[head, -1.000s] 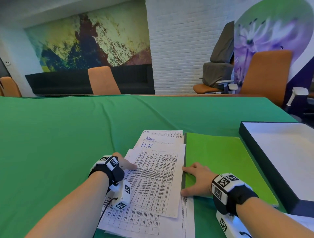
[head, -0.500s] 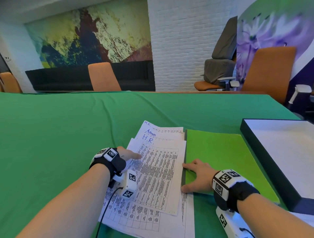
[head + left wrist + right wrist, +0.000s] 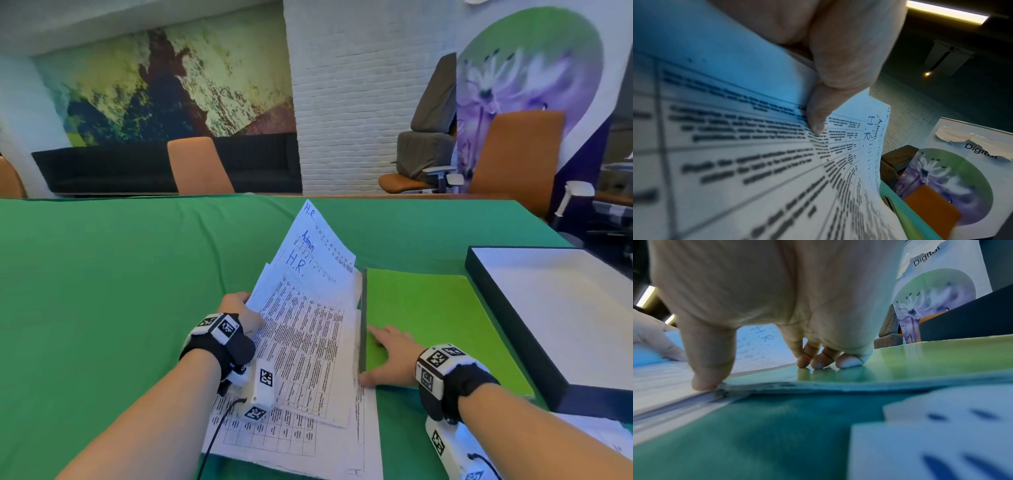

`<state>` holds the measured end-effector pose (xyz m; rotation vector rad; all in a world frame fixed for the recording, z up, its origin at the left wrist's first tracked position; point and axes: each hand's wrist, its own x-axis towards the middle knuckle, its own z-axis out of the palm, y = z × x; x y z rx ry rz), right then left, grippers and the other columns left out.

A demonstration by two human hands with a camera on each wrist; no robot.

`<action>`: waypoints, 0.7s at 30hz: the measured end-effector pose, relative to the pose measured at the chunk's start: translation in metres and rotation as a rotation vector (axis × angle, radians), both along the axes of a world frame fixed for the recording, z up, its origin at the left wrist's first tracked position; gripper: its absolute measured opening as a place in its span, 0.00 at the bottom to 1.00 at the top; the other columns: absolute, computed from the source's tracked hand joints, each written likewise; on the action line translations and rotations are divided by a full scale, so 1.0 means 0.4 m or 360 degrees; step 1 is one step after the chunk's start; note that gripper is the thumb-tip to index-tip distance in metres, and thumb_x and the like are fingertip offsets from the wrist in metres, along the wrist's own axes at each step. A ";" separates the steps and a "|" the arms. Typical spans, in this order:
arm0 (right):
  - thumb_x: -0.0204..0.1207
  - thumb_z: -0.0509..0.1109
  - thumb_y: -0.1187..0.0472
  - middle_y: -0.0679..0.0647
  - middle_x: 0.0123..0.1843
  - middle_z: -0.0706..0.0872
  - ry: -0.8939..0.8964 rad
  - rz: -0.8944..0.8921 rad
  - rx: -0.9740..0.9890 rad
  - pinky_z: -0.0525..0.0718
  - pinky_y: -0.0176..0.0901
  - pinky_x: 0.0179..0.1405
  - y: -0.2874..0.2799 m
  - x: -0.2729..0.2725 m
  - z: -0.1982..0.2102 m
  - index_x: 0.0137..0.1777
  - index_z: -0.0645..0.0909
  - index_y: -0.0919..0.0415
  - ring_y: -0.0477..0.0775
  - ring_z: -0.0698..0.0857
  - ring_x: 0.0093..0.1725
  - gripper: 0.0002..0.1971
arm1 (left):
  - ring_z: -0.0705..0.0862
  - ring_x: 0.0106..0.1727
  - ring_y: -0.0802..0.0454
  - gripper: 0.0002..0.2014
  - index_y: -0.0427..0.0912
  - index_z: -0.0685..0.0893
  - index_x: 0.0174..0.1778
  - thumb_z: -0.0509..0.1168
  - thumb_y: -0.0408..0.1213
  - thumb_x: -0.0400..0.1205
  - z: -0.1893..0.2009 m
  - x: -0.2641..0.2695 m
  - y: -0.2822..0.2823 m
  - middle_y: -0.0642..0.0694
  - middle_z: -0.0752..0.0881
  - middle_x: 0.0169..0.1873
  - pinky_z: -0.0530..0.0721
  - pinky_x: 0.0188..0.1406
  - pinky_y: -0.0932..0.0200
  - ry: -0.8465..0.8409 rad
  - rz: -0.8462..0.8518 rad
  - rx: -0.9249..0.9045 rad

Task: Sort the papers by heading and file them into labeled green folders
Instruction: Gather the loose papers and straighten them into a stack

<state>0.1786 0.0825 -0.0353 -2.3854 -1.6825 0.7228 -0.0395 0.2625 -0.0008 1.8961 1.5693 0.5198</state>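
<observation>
Left hand (image 3: pixel 239 310) grip pinches the white printed paper stack (image 3: pixel 308 329); flat glossy green folder (image 3: pixel 438 329) lies at 3 o'clock, long axis 12–6, right hand (image 3: pixel 390 356) grip spread flat on it.

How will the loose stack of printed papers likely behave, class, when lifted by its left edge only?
Probably floppy: the papers already curve where the left hand raises them, their right edge still down by the green folder. Likely to fan and slip apart, since the sheets headed H.R. and Admin sit offset. They look light, raised by one hand.
</observation>
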 end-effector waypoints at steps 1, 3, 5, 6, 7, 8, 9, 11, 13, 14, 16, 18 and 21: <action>0.65 0.72 0.34 0.53 0.83 0.57 -0.0016 -0.0006 0.0000 0.59 0.54 0.81 -0.004 -0.003 0.002 0.84 0.46 0.51 0.60 0.58 0.81 0.54 | 0.82 0.36 0.43 0.10 0.43 0.80 0.40 0.69 0.23 0.72 0.010 -0.015 -0.002 0.42 0.84 0.35 0.82 0.37 0.54 -0.0045 0.0029 0.0046; 0.68 0.70 0.35 0.53 0.82 0.58 -0.0046 -0.0019 0.0002 0.60 0.54 0.80 -0.013 -0.014 0.007 0.84 0.48 0.52 0.60 0.59 0.80 0.51 | 0.85 0.38 0.40 0.11 0.38 0.82 0.47 0.69 0.24 0.72 0.035 -0.048 -0.008 0.38 0.87 0.40 0.86 0.40 0.50 -0.0159 0.0096 0.0129; 0.70 0.68 0.36 0.54 0.82 0.59 -0.0071 -0.0021 0.0001 0.60 0.54 0.80 -0.019 -0.028 0.015 0.84 0.49 0.53 0.60 0.60 0.80 0.48 | 0.84 0.42 0.40 0.15 0.37 0.82 0.54 0.71 0.25 0.72 0.057 -0.087 -0.018 0.39 0.85 0.43 0.86 0.43 0.50 -0.0251 0.0114 0.0194; 0.71 0.67 0.36 0.54 0.83 0.59 -0.0078 -0.0028 0.0002 0.60 0.54 0.80 -0.020 -0.036 0.020 0.84 0.48 0.53 0.60 0.59 0.81 0.48 | 0.83 0.43 0.41 0.17 0.36 0.81 0.57 0.72 0.26 0.73 0.068 -0.105 -0.026 0.40 0.84 0.45 0.84 0.43 0.51 -0.0309 0.0114 0.0221; 0.72 0.67 0.36 0.55 0.84 0.58 -0.0069 -0.0036 0.0017 0.59 0.53 0.81 -0.019 -0.044 0.027 0.84 0.47 0.54 0.59 0.59 0.81 0.48 | 0.82 0.44 0.41 0.18 0.35 0.80 0.60 0.72 0.27 0.73 0.075 -0.123 -0.035 0.40 0.83 0.47 0.82 0.44 0.52 -0.0380 0.0112 0.0252; 0.73 0.66 0.36 0.55 0.84 0.57 -0.0045 -0.0047 0.0056 0.59 0.53 0.81 -0.019 -0.053 0.039 0.84 0.46 0.55 0.59 0.59 0.82 0.48 | 0.82 0.45 0.41 0.19 0.35 0.80 0.61 0.72 0.27 0.74 0.084 -0.139 -0.046 0.40 0.83 0.48 0.81 0.44 0.53 -0.0455 0.0106 0.0277; 0.73 0.66 0.36 0.56 0.84 0.56 -0.0004 -0.0069 0.0128 0.59 0.52 0.81 -0.017 -0.062 0.052 0.84 0.45 0.56 0.58 0.59 0.82 0.49 | 0.82 0.45 0.42 0.20 0.36 0.80 0.62 0.72 0.28 0.74 0.092 -0.153 -0.062 0.40 0.83 0.49 0.80 0.45 0.53 -0.0524 0.0099 0.0302; 0.73 0.68 0.37 0.56 0.85 0.55 0.0171 -0.0138 0.0320 0.60 0.49 0.80 -0.014 -0.082 0.084 0.84 0.43 0.58 0.57 0.60 0.82 0.51 | 0.82 0.47 0.43 0.20 0.37 0.80 0.63 0.72 0.28 0.75 0.106 -0.176 -0.091 0.40 0.85 0.51 0.79 0.48 0.53 -0.0684 0.0085 0.0325; 0.72 0.71 0.40 0.56 0.84 0.57 0.0530 -0.0243 0.0570 0.65 0.46 0.76 -0.014 -0.106 0.123 0.84 0.42 0.58 0.57 0.64 0.80 0.52 | 0.82 0.49 0.43 0.20 0.38 0.80 0.62 0.72 0.27 0.75 0.125 -0.195 -0.124 0.39 0.85 0.52 0.79 0.51 0.52 -0.0857 0.0064 0.0315; 0.71 0.73 0.43 0.56 0.83 0.61 0.0721 -0.0298 0.0714 0.68 0.46 0.73 -0.014 -0.119 0.141 0.84 0.43 0.59 0.58 0.67 0.78 0.52 | 0.82 0.50 0.43 0.20 0.39 0.80 0.62 0.72 0.27 0.75 0.136 -0.203 -0.141 0.40 0.85 0.51 0.78 0.53 0.52 -0.0922 0.0049 0.0313; 0.70 0.77 0.51 0.57 0.78 0.69 0.0941 -0.0384 0.1000 0.72 0.45 0.68 -0.017 -0.142 0.176 0.83 0.53 0.61 0.57 0.72 0.74 0.47 | 0.83 0.50 0.44 0.20 0.41 0.80 0.62 0.72 0.27 0.74 0.162 -0.214 -0.170 0.43 0.85 0.50 0.78 0.53 0.53 -0.0999 0.0019 0.0331; 0.73 0.75 0.62 0.58 0.70 0.80 0.1010 -0.0426 0.1265 0.77 0.42 0.63 -0.024 -0.166 0.215 0.74 0.70 0.64 0.55 0.80 0.67 0.30 | 0.84 0.50 0.45 0.17 0.45 0.80 0.58 0.73 0.28 0.74 0.186 -0.219 -0.195 0.46 0.86 0.48 0.79 0.53 0.52 -0.1050 -0.0009 0.0388; 0.74 0.71 0.70 0.56 0.54 0.89 0.1038 -0.0451 0.1553 0.85 0.47 0.56 -0.044 -0.205 0.275 0.57 0.80 0.59 0.52 0.88 0.51 0.13 | 0.85 0.47 0.47 0.15 0.50 0.80 0.52 0.71 0.28 0.75 0.220 -0.213 -0.237 0.50 0.86 0.45 0.80 0.50 0.55 -0.1151 -0.0022 0.0528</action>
